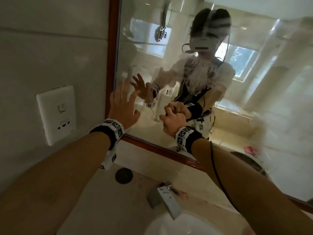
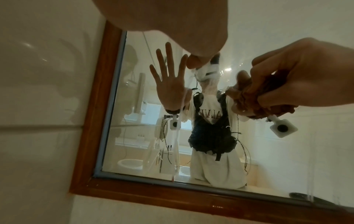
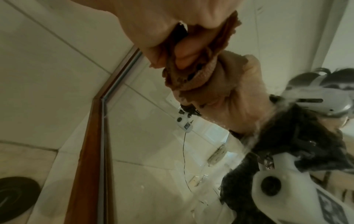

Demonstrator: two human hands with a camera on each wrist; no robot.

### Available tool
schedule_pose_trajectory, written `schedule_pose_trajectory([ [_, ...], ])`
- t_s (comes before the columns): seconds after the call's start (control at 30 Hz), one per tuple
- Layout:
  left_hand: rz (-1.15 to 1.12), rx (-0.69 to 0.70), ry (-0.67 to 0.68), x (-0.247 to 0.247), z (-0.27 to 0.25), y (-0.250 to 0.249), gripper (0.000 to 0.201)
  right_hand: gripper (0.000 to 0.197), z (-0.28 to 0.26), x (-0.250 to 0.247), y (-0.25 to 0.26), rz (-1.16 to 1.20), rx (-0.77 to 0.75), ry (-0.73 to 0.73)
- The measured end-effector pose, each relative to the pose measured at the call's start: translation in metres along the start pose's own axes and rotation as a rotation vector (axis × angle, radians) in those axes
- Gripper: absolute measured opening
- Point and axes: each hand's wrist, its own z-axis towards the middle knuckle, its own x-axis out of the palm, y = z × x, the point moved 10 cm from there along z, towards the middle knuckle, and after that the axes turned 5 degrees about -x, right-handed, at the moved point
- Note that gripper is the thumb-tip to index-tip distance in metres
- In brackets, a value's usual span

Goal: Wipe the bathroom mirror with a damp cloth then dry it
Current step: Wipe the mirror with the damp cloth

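Observation:
The mirror [image 1: 220, 82] has a brown wooden frame [image 1: 112, 48], and wet smears [image 1: 198, 78] cover its middle. My left hand [image 1: 122, 104] is spread flat near the lower left corner with straight fingers; its fingertips [image 1: 133, 94] meet their reflection on the glass. My right hand [image 1: 172, 121] is balled at the glass to the right of it. It grips a crumpled brown cloth [image 2: 247, 100], which bulges out between the fingers [image 3: 191, 84] against the mirror. In the head view the cloth is hidden behind the fist.
A white wall socket [image 1: 55, 114] sits left of the frame. Below the mirror lie a beige counter [image 1: 105, 200], a chrome faucet [image 1: 164, 197], a white basin [image 1: 177, 224] and a dark round disc [image 1: 124, 175]. A black cable [image 1: 215, 167] runs along my right forearm.

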Motion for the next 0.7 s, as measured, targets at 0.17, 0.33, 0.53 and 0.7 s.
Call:
schedule_pose_trajectory([
  [0.17, -0.001, 0.014, -0.001, 0.009, 0.003, 0.004, 0.081, 0.034, 0.005, 0.002, 0.004, -0.062, -0.04, 0.017],
  [0.33, -0.01, 0.018, -0.013, 0.007, 0.012, 0.001, 0.08, 0.027, -0.001, 0.001, 0.005, -0.023, -0.091, -0.081],
  [0.53, -0.031, 0.044, -0.004, 0.009, 0.013, -0.016, 0.076, 0.029, -0.012, 0.002, 0.003, -0.009, -0.175, -0.211],
  [0.7, -0.027, 0.051, 0.032, 0.022, 0.01, -0.023, 0.079, 0.028, -0.026, 0.009, -0.01, 0.001, -0.158, -0.236],
])
